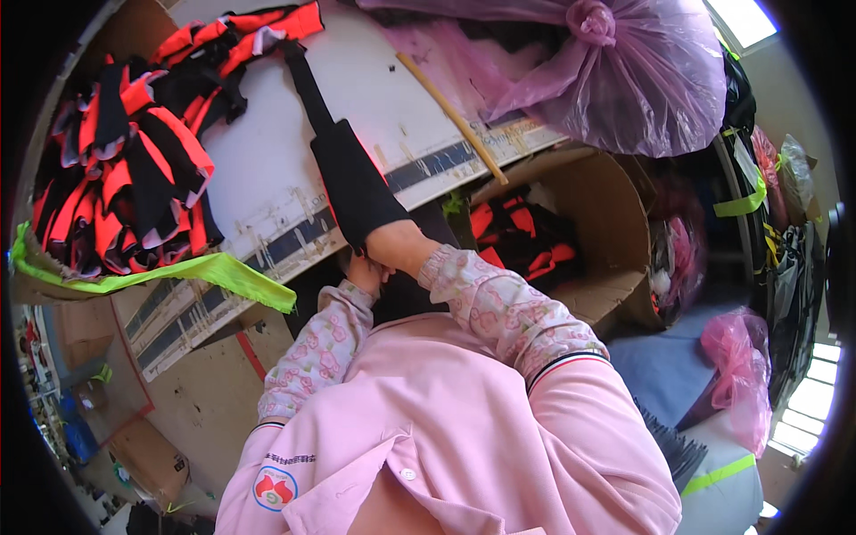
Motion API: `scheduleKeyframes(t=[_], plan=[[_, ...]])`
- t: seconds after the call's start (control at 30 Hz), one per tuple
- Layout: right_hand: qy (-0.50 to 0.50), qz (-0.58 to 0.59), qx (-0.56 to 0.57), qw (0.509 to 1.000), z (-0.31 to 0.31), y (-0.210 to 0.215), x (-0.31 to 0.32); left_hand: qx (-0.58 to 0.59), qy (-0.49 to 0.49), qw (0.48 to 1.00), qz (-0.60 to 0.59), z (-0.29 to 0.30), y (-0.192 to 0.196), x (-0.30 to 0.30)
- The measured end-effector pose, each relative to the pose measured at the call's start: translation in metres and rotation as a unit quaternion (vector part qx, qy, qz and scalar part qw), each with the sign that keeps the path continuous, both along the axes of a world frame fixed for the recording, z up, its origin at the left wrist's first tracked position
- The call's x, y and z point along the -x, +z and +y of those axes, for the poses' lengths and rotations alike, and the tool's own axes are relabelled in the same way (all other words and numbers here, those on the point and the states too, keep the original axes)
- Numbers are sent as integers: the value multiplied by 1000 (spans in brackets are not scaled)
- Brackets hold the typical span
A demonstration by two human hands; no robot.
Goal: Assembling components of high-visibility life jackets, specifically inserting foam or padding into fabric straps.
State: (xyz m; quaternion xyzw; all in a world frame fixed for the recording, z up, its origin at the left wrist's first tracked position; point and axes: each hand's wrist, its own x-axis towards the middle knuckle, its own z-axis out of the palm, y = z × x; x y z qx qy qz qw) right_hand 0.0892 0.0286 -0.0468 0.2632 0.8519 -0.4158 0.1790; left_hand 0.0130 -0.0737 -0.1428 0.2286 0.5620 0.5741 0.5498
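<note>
A long black fabric piece [350, 174] with a thin orange edge runs from the far side of the white table down to my hands at its near edge. It is broad near me and narrows to a strap farther off. My right hand [399, 244] is closed at its near end, the fingers mostly turned under and hidden. Just beside and below, my left hand [364, 273] is closed at the same end, touching the right one. Exactly how the fingers grip the cloth is hidden.
Black and orange fabric pieces [147, 178] pile up at left above a lime strip [178, 272]. A wooden stick [453, 119] lies on the worn white table [259, 169]. Right of my hands stands a cardboard box [615, 223] with similar pieces; a purple plastic bag [642, 80] bulges above it.
</note>
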Motion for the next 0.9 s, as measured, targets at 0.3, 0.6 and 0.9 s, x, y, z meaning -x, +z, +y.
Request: scheduleKeyframes(t=[0.3, 0.6, 0.9], plan=[[-3, 284, 230, 931, 15, 90, -59, -177, 91, 958, -207, -6, 21, -24], [70, 319, -300, 896, 11, 24, -34, 40, 149, 987, -54, 18, 27, -24], [91, 357, -314, 875, 22, 8, -50, 47, 59, 994, -83, -4, 68, -12]])
